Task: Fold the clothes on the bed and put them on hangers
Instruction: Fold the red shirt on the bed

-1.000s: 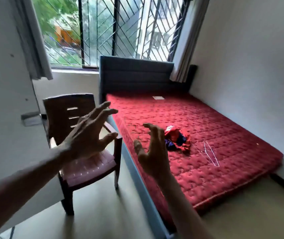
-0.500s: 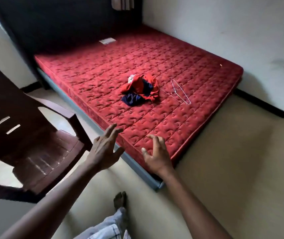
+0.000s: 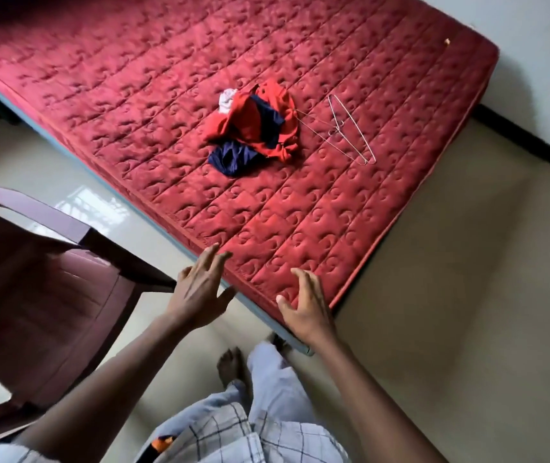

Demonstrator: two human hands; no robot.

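left hand (image 3: 196, 292): fingers loose, holds nothing | right hand (image 3: 303, 304): same (over bed (image 3: 133, 78) corner) | clothes (image 3: 253, 128) touching wire hangers (image 3: 347, 128)

The red mattress (image 3: 133, 78) carries a crumpled clothes pile (image 3: 250, 125) and seemingly 2 wire hangers (image 3: 335, 131).

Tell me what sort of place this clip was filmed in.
Probably a plain home bedroom. A red quilted mattress covers a low bed, a crumpled pile of clothes and wire hangers lie on it, and a brown plastic chair stands beside the bed.
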